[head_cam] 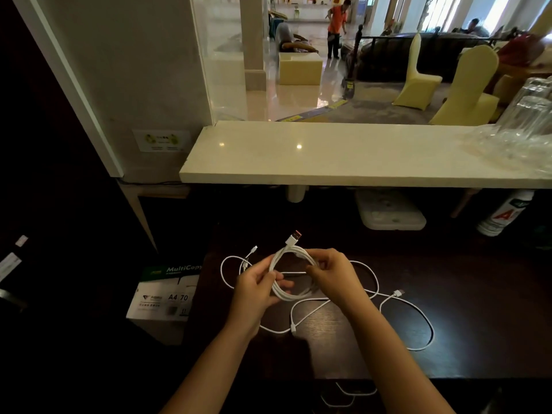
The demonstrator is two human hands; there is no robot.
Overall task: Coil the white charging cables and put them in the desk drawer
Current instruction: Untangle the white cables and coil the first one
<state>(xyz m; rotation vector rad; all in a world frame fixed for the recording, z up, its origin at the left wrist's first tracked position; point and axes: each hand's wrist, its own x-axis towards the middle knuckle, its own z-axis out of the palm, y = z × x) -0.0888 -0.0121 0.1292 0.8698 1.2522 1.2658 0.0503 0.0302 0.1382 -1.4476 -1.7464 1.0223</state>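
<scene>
Holding the coiled cable upright between both hands above the desk, left hand gripping its near side, right hand pinching the far side, loose cables sprawling rightward.

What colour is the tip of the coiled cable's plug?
Orange-red tip on a white plug, seen in the head view.

You are standing behind a reception desk in what looks like a hotel or banquet hall lobby. A pale stone counter is running above your dark wooden desk, a box of A4 copy paper is sitting beside it, and cloth-covered banquet chairs are standing on the polished floor beyond.
</scene>
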